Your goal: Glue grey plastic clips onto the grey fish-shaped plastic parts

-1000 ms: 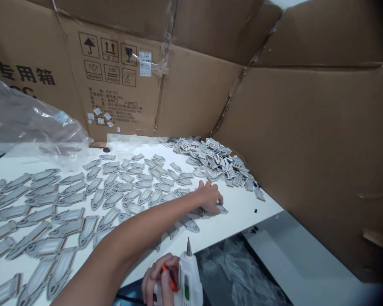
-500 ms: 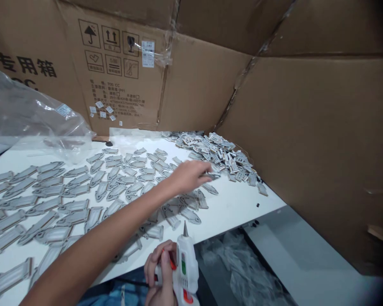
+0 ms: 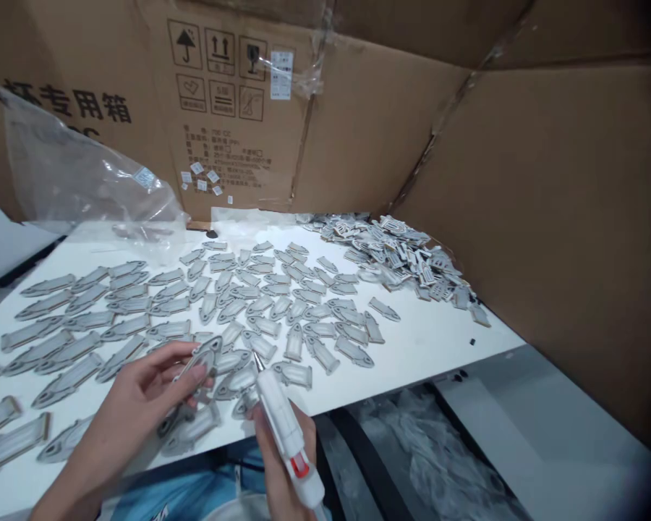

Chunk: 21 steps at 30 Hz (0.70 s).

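My left hand [image 3: 152,394] pinches a flat grey part [image 3: 210,353] between thumb and fingers, just above the table. This part has a pointed end with a hole and looks like the ones lying about it. In my right hand [image 3: 275,474] is a white glue gun [image 3: 282,416] with red details, its metal nozzle pointing up and left. The nozzle tip is to the right of the held part, apart from it. Many similar grey parts [image 3: 321,354] lie spread over the white table around both hands.
A heap of grey parts [image 3: 412,253] sits at the back right of the table [image 3: 412,362]. Cardboard walls [image 3: 374,137] stand behind and to the right. A clear plastic bag [image 3: 87,181] lies at the back left. Below the front edge is crumpled plastic [image 3: 445,463].
My left hand has come back from near the heap, leftward and toward me, with a grey part. My right hand has tilted the glue gun to the left. The view has shifted left.
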Tool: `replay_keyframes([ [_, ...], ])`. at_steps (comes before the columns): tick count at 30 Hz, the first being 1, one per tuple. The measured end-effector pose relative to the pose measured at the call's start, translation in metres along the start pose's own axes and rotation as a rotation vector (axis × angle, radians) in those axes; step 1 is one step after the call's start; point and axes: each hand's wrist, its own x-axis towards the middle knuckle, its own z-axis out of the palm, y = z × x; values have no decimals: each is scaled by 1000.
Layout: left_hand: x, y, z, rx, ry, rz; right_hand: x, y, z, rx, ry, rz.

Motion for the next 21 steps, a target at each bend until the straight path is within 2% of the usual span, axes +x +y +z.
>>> replay_keyframes([
  [3, -5, -2, 2, -60, 42, 24, 2, 0, 1, -139, -136, -99],
  [9, -9, 3, 14, -110, -21, 11, 7, 1, -3, -207, -313, -277],
  [12, -13, 1, 18, -118, -41, -4, 12, -1, -4, -259, -310, -294],
  [17, -21, 6, 21, -103, -29, 26, 18, -3, 0, -318, -208, -347],
  [21, -23, 7, 21, -105, -5, 37, 20, -9, 1, -330, -214, -359],
])
